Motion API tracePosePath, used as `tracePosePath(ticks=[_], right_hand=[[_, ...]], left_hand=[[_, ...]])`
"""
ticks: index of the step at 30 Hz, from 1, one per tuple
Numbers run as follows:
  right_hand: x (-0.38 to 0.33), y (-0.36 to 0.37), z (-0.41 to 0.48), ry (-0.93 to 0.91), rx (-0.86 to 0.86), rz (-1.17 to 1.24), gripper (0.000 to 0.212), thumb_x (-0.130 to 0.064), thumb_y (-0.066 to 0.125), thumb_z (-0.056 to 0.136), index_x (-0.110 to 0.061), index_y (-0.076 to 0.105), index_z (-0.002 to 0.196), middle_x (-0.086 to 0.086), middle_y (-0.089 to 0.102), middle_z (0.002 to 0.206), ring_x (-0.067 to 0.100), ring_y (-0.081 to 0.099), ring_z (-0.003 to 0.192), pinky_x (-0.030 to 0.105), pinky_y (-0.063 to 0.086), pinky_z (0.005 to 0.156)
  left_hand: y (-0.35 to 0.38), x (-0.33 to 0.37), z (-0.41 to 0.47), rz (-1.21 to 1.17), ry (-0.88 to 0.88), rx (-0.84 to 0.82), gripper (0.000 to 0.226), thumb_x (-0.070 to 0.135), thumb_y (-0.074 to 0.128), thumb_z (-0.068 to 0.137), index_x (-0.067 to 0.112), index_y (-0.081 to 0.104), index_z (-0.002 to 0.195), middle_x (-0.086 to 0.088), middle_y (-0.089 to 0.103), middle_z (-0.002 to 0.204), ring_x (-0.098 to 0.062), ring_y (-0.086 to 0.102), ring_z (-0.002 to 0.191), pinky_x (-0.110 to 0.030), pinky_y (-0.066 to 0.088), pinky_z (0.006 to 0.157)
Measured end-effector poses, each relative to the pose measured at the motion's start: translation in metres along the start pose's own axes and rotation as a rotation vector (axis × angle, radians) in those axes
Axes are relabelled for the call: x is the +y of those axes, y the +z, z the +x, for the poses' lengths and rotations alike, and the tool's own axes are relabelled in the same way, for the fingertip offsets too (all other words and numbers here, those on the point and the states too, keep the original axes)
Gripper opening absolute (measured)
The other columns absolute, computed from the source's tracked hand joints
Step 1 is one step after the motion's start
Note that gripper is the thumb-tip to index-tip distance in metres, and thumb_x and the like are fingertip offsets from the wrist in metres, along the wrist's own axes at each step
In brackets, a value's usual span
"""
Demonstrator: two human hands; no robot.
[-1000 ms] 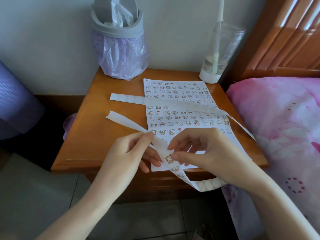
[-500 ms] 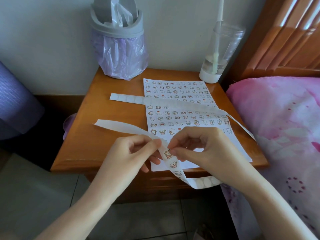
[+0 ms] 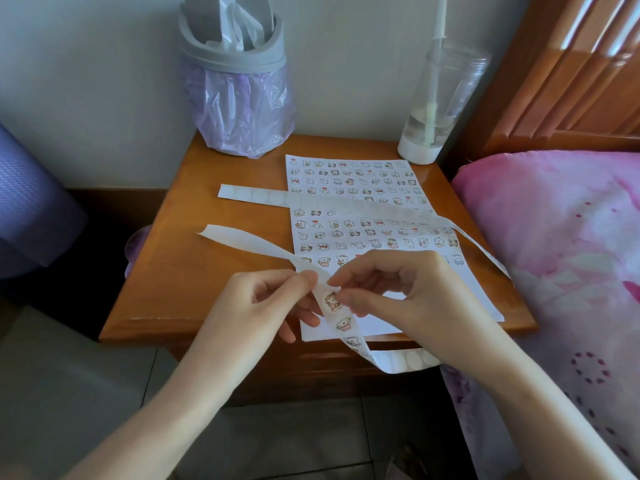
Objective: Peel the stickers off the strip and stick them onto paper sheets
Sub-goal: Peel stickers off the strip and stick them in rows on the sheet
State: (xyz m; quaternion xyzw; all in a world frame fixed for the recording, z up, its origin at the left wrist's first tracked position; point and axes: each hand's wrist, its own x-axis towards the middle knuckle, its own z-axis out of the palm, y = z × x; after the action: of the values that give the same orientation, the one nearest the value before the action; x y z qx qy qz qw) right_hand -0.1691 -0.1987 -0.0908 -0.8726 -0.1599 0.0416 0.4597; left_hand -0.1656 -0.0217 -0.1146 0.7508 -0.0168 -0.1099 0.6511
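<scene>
Sticker strip is held in the air over the near edge of the wooden nightstand, between both hands. The left hand pinches its white backing between thumb and forefinger. The right hand has its fingers curled, with thumb and forefinger tips closed on the edge of the topmost round sticker. Below that sticker two more sit on the strip, each printed with a small cartoon animal; any lettering on them is too small to read. The strip's bare tail trails up and left across the tabletop, and its lower part loops under the right wrist. Two paper sheets lie flat behind the hands. The front sheet and the rear sheet are both covered with rows of the same tiny animal pictures. None of these carries legible text. A stretch of emptied backing crosses both sheets. The grey bin with its purple liner and the clear bottle show no readable label. Compared with a second ago, both hands have risen slightly toward the front sheet. The tail has swung to lie flatter and further left, and the right fingertips have moved up to the sticker's rim.
</scene>
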Motion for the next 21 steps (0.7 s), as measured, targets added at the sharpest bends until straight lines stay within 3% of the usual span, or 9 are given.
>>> tracePosePath(ticks=[10,18,21], right_hand=[[0.0011,0.0040,0.0025,0.004,0.057,0.007,0.010,-0.019,0.073,0.079,-0.023,0.074,0.088,-0.011,0.072,0.081,0.004,0.066,0.078,0.024,0.055,0.075],[0.0009,0.0046,0.0026,-0.024,0.061,-0.043,0.004,-0.017,0.072,0.080,-0.020,0.071,0.082,-0.013,0.068,0.082,0.006,0.062,0.080,0.023,0.054,0.071],[0.0016,0.0046,0.0030,-0.034,0.062,-0.079,0.005,-0.018,0.072,0.079,-0.022,0.071,0.082,-0.014,0.063,0.085,0.009,0.058,0.081,0.024,0.053,0.071]], left_hand=[[0.0000,0.0020,-0.0015,-0.005,0.024,0.012,0.025,0.026,0.053,0.089,0.022,0.072,0.072,0.008,0.072,0.064,-0.004,0.065,0.058,-0.013,0.047,0.048],[-0.0005,-0.0016,-0.0001,0.051,0.048,0.003,0.025,0.028,0.054,0.088,0.020,0.073,0.075,0.006,0.072,0.067,-0.013,0.067,0.064,-0.016,0.047,0.050],[-0.0002,-0.0026,-0.0004,0.073,0.063,0.002,0.024,0.027,0.054,0.088,0.018,0.072,0.075,0.011,0.070,0.063,-0.006,0.065,0.059,-0.014,0.046,0.048]])
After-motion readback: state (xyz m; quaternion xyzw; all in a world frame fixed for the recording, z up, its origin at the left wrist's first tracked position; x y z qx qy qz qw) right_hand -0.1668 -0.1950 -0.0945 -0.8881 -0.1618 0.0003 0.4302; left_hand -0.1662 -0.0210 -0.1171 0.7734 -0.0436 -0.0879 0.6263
